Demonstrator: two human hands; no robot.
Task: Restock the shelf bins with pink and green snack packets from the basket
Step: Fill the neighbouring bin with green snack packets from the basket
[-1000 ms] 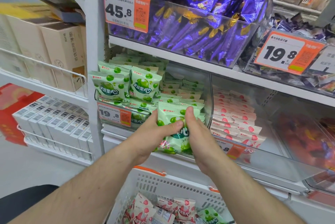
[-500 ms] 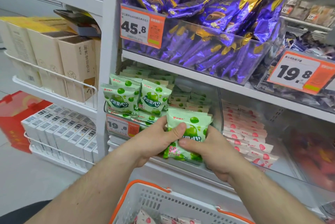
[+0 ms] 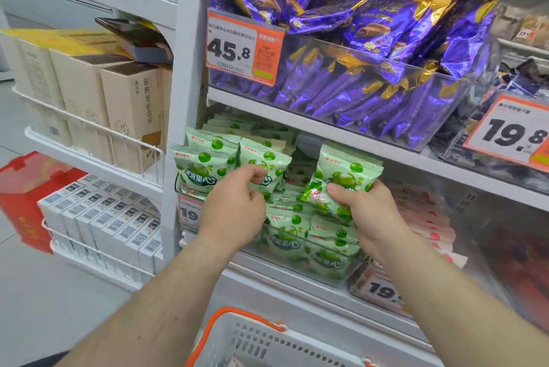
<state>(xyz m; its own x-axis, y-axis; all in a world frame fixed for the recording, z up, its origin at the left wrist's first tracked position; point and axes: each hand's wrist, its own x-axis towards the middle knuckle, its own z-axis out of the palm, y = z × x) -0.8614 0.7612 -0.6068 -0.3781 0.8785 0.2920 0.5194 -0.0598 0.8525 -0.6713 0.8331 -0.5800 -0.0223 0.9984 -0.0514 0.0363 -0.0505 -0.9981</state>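
My right hand [image 3: 368, 215] grips a small stack of green snack packets [image 3: 344, 176], held upright over the clear bin of green packets [image 3: 335, 279] on the middle shelf. At the bin's left front, my left hand [image 3: 234, 203] has its fingers curled on the lower part of a standing green packet [image 3: 267, 160]. More green packets lie flat in the bin below both hands. Pink packets [image 3: 427, 218] fill the neighbouring bin on the right. The white basket [image 3: 249, 340] with an orange handle sits below; its contents are out of view.
Above is a clear bin of purple snack bags [image 3: 356, 69] with a 45.8 price tag [image 3: 242, 48]. A 19.8 tag [image 3: 511, 132] hangs at the right. A side rack on the left holds beige boxes [image 3: 130, 111] and white boxes [image 3: 104, 218].
My left hand let go of the green stack and moved left to a standing packet. The right hand alone now holds the stack, slightly higher and to the right. The view tilted up.
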